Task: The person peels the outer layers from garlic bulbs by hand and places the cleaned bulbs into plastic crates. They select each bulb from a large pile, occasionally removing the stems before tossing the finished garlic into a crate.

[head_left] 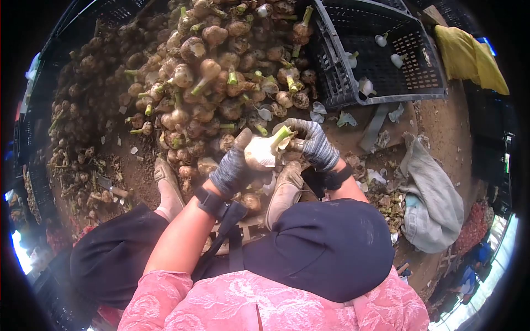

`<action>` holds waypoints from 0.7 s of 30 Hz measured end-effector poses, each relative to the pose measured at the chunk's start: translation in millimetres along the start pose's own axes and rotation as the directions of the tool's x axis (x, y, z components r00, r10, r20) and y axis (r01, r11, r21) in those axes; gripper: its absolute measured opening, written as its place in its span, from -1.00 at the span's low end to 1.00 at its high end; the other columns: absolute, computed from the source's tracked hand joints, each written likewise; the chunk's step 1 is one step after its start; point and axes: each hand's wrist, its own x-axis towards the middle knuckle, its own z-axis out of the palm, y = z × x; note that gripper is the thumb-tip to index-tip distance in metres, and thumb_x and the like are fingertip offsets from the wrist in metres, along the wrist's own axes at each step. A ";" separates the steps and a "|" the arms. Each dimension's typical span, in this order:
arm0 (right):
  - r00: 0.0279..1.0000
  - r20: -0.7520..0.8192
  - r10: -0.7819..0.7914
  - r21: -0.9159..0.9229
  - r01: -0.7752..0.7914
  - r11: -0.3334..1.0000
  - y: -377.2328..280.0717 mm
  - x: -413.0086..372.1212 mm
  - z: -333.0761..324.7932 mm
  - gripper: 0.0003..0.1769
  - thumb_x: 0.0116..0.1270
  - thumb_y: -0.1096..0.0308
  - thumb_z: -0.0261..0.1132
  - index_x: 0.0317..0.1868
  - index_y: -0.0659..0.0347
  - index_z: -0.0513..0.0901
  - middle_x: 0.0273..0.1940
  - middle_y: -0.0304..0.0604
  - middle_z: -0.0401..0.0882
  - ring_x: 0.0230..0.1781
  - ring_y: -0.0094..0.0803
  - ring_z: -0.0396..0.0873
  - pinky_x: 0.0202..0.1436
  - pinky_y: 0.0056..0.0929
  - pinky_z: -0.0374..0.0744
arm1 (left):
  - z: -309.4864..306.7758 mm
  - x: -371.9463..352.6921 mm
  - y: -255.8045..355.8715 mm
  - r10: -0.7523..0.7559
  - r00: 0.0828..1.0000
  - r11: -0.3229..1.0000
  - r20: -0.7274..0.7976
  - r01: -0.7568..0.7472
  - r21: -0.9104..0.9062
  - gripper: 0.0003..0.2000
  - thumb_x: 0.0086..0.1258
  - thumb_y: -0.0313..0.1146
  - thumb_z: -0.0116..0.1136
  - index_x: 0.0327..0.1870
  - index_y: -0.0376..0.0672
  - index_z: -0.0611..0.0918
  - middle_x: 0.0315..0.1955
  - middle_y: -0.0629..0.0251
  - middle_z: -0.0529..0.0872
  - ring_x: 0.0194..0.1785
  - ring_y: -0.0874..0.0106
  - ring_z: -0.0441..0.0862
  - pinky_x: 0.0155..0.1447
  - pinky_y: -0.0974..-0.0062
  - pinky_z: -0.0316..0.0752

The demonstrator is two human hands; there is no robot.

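A pale garlic bulb (259,153) with a short green stem is held in front of me, its stem pointing up and right. My left hand (232,165), in a grey glove, grips the bulb from its left side. On the other side my right hand (316,144), also gloved, has its fingers closed at the stem and the loose skin there. Part of its fingertips is hidden behind the stem. Just beyond both hands rises a large heap of unpeeled garlic bulbs (215,36), brownish with cut green stems.
A black plastic crate (338,69) at the upper right contains several white garlic bulbs. Yellow cloth (469,58) hangs beside it. A grey cloth (433,198) lies at right among peeled skins. On the ground at left rests a knife (113,187). My shoes (286,185) flank the near bulbs.
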 end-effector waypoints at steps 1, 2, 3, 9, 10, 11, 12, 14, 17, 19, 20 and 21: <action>1.000 -0.006 0.002 0.066 -0.002 0.998 1.0 -0.4 -0.2 -0.53 0.02 0.32 0.45 -0.05 0.30 0.55 -0.15 -0.20 0.60 -0.15 -0.52 0.53 -0.02 -0.51 0.51 | -10.6 6.0 -3.9 0.005 1.000 0.998 0.016 -0.006 0.061 -0.33 0.25 0.32 -0.17 0.02 -0.16 0.50 -0.20 0.25 0.61 -0.20 0.41 0.57 -0.09 0.43 0.50; 1.000 -0.010 0.004 0.132 -0.003 0.991 -0.7 0.0 1.1 -0.51 0.03 0.28 0.45 -0.04 0.30 0.55 -0.13 -0.18 0.59 -0.13 -0.51 0.53 -0.01 -0.50 0.50 | -12.2 7.3 -2.9 0.007 1.000 0.998 0.016 -0.008 0.061 -0.33 0.25 0.32 -0.17 0.02 -0.16 0.50 -0.20 0.25 0.61 -0.20 0.41 0.57 -0.09 0.43 0.50; 1.000 -0.001 0.004 0.007 -0.004 1.000 -3.5 1.1 1.9 -0.51 0.02 0.23 0.46 -0.07 0.29 0.56 -0.13 -0.21 0.59 -0.13 -0.51 0.53 -0.02 -0.51 0.50 | -13.3 8.0 -2.1 -0.035 0.998 0.999 0.045 0.035 0.000 -0.33 0.25 0.32 -0.18 0.02 -0.16 0.50 -0.20 0.26 0.61 -0.19 0.41 0.57 -0.09 0.43 0.50; 0.996 -0.089 -0.004 -0.079 -0.003 0.997 -8.5 -0.7 18.5 -0.56 0.01 0.28 0.46 -0.11 0.26 0.55 -0.21 -0.26 0.57 -0.18 -0.54 0.51 -0.07 -0.53 0.50 | -5.1 -1.5 4.5 0.048 0.994 0.976 0.100 -0.068 0.209 -0.36 0.25 0.27 -0.09 0.06 -0.17 0.45 -0.23 0.27 0.60 -0.20 0.42 0.57 -0.10 0.45 0.50; 0.988 -0.148 0.047 0.041 -0.042 0.998 -10.6 -1.4 20.6 -0.55 0.00 0.29 0.47 -0.11 0.25 0.54 -0.21 -0.26 0.56 -0.18 -0.54 0.51 -0.08 -0.53 0.50 | -3.0 -1.3 4.7 0.130 0.984 0.951 0.122 -0.159 0.265 -0.36 0.25 0.25 -0.05 0.08 -0.18 0.42 -0.23 0.26 0.59 -0.20 0.42 0.56 -0.10 0.47 0.50; 0.992 -0.126 0.008 -0.077 -0.018 0.997 -20.5 -1.6 25.3 -0.54 -0.01 0.30 0.48 -0.11 0.24 0.53 -0.22 -0.26 0.56 -0.19 -0.56 0.50 -0.09 -0.54 0.50 | -2.3 1.6 4.3 0.157 0.985 0.924 0.075 -0.173 0.340 -0.35 0.25 0.20 0.01 0.12 -0.21 0.37 -0.18 0.23 0.57 -0.12 0.46 0.52 -0.05 0.50 0.48; 0.992 -0.129 0.008 -0.079 -0.018 0.997 -19.8 -0.4 27.0 -0.54 -0.01 0.30 0.48 -0.11 0.24 0.53 -0.22 -0.26 0.56 -0.19 -0.56 0.50 -0.09 -0.54 0.50 | 0.1 1.7 1.5 0.156 0.985 0.924 0.078 -0.173 0.340 -0.35 0.25 0.20 0.01 0.12 -0.21 0.37 -0.18 0.23 0.57 -0.12 0.46 0.52 -0.05 0.50 0.48; 0.984 -0.180 -0.005 -0.098 -0.012 0.995 -17.5 0.9 29.6 -0.56 0.00 0.30 0.48 -0.13 0.24 0.53 -0.23 -0.28 0.57 -0.20 -0.57 0.50 -0.10 -0.55 0.51 | 9.1 -1.0 -4.9 0.428 0.904 0.771 0.018 -0.375 0.514 -0.33 0.25 0.20 0.02 0.14 -0.23 0.33 -0.11 0.22 0.53 -0.05 0.49 0.48 0.01 0.51 0.45; 0.988 -0.150 -0.042 -0.107 0.026 0.994 -16.6 -0.1 28.2 -0.59 0.02 0.31 0.47 -0.13 0.24 0.55 -0.22 -0.26 0.58 -0.21 -0.58 0.51 -0.10 -0.57 0.51 | 7.0 -2.5 -4.5 0.395 0.919 0.776 -0.004 -0.331 0.537 -0.34 0.26 0.19 0.00 0.15 -0.23 0.33 -0.08 0.24 0.51 -0.03 0.50 0.46 0.05 0.50 0.42; 0.989 -0.135 -0.056 -0.100 0.042 0.994 -13.6 -1.0 25.3 -0.61 0.04 0.33 0.45 -0.11 0.23 0.57 -0.21 -0.25 0.59 -0.20 -0.59 0.52 -0.08 -0.58 0.51 | 9.4 -4.7 -2.2 0.371 0.928 0.818 -0.023 -0.315 0.482 -0.34 0.26 0.20 -0.01 0.15 -0.22 0.34 -0.09 0.25 0.51 -0.04 0.50 0.46 0.05 0.50 0.42; 0.989 -0.135 -0.055 -0.100 0.042 0.994 -15.2 -1.5 25.0 -0.61 0.04 0.33 0.45 -0.11 0.23 0.57 -0.21 -0.25 0.59 -0.20 -0.59 0.52 -0.08 -0.58 0.51 | 10.7 -6.1 -0.4 0.367 0.930 0.831 -0.013 -0.322 0.454 -0.34 0.26 0.21 -0.02 0.13 -0.22 0.35 -0.10 0.26 0.51 -0.06 0.52 0.46 0.03 0.52 0.42; 0.991 -0.122 -0.056 -0.098 0.044 0.994 -18.2 -2.0 25.4 -0.62 0.03 0.39 0.44 -0.11 0.25 0.57 -0.22 -0.26 0.59 -0.20 -0.58 0.51 -0.09 -0.57 0.51 | 10.9 -7.1 0.4 0.362 0.932 0.843 -0.002 -0.327 0.426 -0.35 0.26 0.22 -0.03 0.12 -0.21 0.37 -0.12 0.27 0.52 -0.07 0.53 0.47 0.02 0.54 0.43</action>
